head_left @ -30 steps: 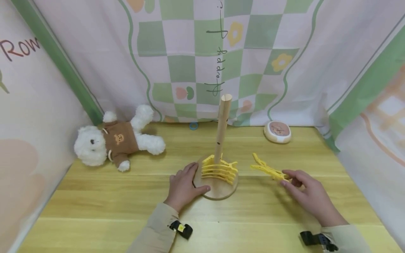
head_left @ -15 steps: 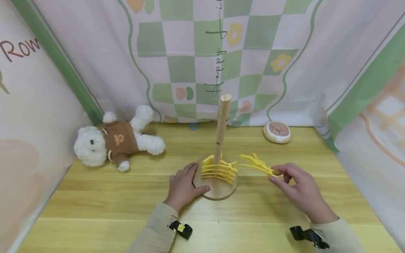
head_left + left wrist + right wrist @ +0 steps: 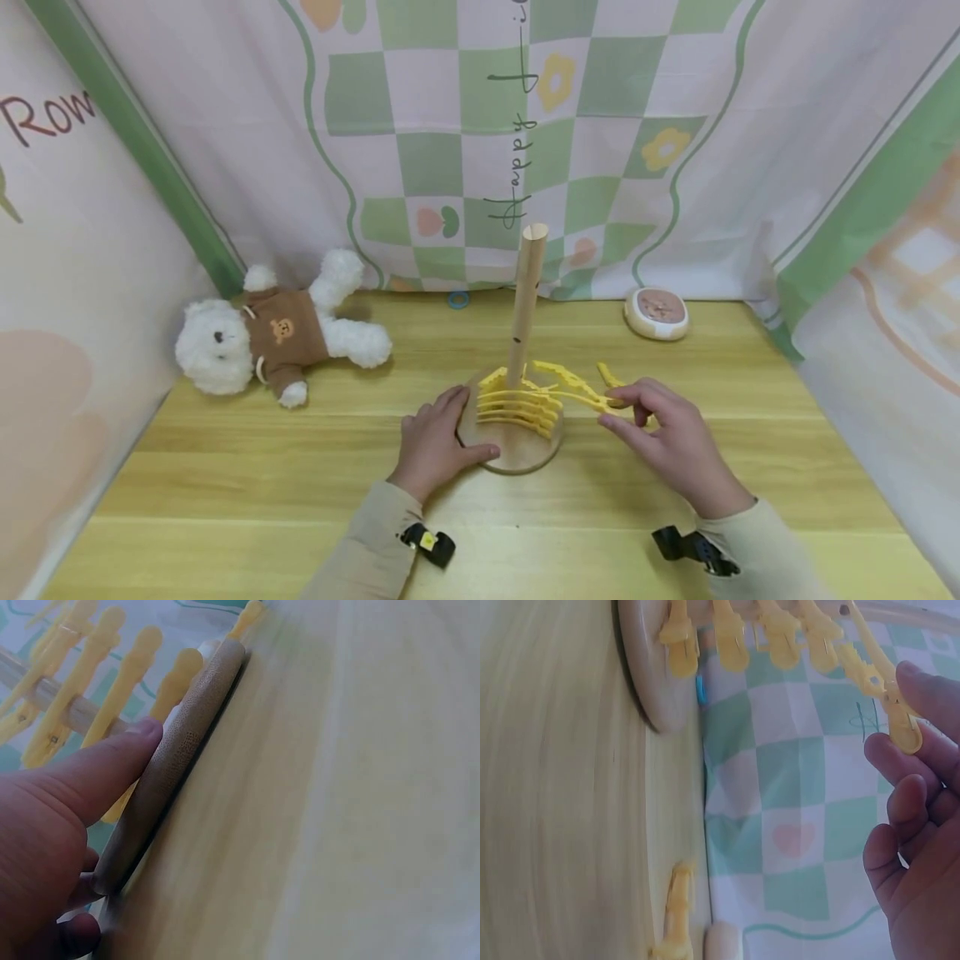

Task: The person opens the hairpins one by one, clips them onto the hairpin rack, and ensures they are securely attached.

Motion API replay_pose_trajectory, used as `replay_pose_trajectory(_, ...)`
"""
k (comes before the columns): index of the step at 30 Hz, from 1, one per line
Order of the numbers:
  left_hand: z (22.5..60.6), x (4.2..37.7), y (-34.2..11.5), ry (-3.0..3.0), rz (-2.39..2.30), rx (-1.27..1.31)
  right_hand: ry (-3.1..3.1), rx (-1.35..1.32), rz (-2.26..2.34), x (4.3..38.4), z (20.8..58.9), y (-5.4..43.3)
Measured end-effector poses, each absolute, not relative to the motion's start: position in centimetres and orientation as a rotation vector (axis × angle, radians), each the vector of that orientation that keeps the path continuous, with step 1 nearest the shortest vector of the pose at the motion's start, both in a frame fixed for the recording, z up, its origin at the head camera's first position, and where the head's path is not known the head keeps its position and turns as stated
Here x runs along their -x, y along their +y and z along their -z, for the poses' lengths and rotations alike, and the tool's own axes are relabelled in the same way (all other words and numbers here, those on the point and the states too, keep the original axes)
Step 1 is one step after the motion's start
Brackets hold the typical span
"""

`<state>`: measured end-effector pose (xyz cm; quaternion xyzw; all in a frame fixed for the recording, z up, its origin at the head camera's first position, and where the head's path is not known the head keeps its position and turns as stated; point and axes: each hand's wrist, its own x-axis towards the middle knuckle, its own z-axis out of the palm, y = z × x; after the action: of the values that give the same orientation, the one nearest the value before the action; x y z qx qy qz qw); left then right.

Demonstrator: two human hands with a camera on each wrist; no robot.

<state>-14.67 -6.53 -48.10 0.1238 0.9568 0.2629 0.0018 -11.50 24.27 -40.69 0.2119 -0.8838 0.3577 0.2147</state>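
Note:
A wooden stand has an upright post (image 3: 527,300) on a round base (image 3: 517,454). Several yellow alligator hair clips (image 3: 516,408) are stacked around the foot of the post. My left hand (image 3: 435,450) grips the left rim of the base, its thumb (image 3: 124,750) over the upper face. Between thumb and fingers, my right hand (image 3: 667,437) pinches the tail end of another hair clip (image 3: 891,694). That clip's jaws are spread and point toward the post, just above the stack; whether they touch the post is unclear. A loose hair clip (image 3: 678,907) lies on the table, partly hidden behind my right hand in the head view.
A white plush bear (image 3: 288,329) in a brown top lies at the back left. At the back right is a round white device (image 3: 657,313) with a pinkish face. A small blue ring (image 3: 458,299) sits by the curtain (image 3: 427,108) at the table's back edge.
My right hand has moved left with the pinched hair clip, bringing it from the table's right side to the post. The clip's jaws have opened wider. My left hand has stayed put.

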Motion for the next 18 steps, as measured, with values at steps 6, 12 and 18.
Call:
replay_pose_trajectory(6, 47.9, 14.6, -6.5, 2.998, -0.83, -0.397, -2.449, -0.612, -1.018, 11.9, 40.5, 23.0)
replay_pose_trajectory(12, 48.1, 14.7, -6.5, 2.999, -0.82, -0.387, -2.448, -0.623, -0.994, 12.5, 40.6, 22.1)
replay_pose_trajectory(18, 48.0, 14.7, -6.4, 3.011, -0.808, -0.391, -2.466, -0.636, -0.962, 13.0, 40.5, 21.4)
